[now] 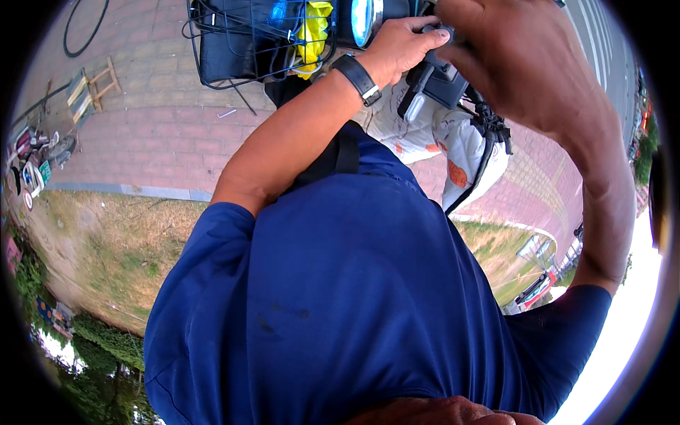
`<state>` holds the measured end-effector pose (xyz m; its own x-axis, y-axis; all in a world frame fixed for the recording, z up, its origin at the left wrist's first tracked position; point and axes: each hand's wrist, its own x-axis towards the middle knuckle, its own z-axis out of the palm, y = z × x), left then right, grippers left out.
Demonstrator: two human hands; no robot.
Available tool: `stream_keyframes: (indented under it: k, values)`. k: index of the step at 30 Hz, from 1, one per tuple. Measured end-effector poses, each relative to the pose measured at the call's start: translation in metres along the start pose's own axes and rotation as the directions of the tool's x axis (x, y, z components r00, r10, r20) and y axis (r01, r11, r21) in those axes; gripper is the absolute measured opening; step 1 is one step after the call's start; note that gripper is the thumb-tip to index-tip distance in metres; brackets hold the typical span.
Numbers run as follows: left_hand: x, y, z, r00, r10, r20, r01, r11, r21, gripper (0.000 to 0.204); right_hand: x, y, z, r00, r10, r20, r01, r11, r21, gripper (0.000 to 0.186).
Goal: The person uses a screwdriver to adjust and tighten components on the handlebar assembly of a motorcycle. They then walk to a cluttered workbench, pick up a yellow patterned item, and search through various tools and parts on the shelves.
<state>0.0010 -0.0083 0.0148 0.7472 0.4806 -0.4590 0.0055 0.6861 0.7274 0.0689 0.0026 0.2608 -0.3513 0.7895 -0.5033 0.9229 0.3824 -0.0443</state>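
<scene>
My left hand (400, 48), with a black watch (356, 79) on its wrist, reaches to the front of a two-wheeler. Its thumb and fingers pinch a small dark part (427, 29) whose kind I cannot make out. Very near the camera is my right hand (520, 60), held high just right of the left one; its fingertips are smeared or cut off by the top edge. Below both hands is a dark handlebar assembly (443, 88) with a black grip or lever. A round headlight (365, 20) shines bluish beside my left hand.
A black wire basket (234, 42) holds a black bag and a yellow cloth (314, 35). A white quilted cover (464, 145) with orange prints hangs below the handlebar. Brick paving (170, 127) surrounds it, with a wooden stand (105, 85) and a parked motorbike (35, 159) at left.
</scene>
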Motion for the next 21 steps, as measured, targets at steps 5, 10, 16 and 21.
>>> stream_keyframes:
  k: [5,10,16,21]
  values:
    - [-0.001,-0.002,-0.001,0.999,0.042,-0.019,-0.043,0.999,-0.009,0.043,0.004,-0.005,-0.008,0.996,0.063,0.060,-0.065,0.997,0.047,0.027]
    - [-0.001,-0.003,0.003,0.999,0.034,0.024,-0.033,0.999,-0.028,0.043,0.010,-0.008,-0.015,0.992,0.076,0.096,-0.075,0.997,-0.011,0.029]
    - [0.000,-0.006,0.003,0.999,0.040,-0.028,-0.040,0.999,-0.012,0.045,0.001,-0.027,-0.008,0.973,0.221,-0.063,-0.226,0.971,-0.075,0.028]
    - [-0.001,-0.003,0.002,0.999,0.037,-0.020,-0.038,0.998,-0.042,0.049,-0.001,-0.008,0.008,0.982,0.152,-0.113,-0.157,0.987,-0.043,0.028]
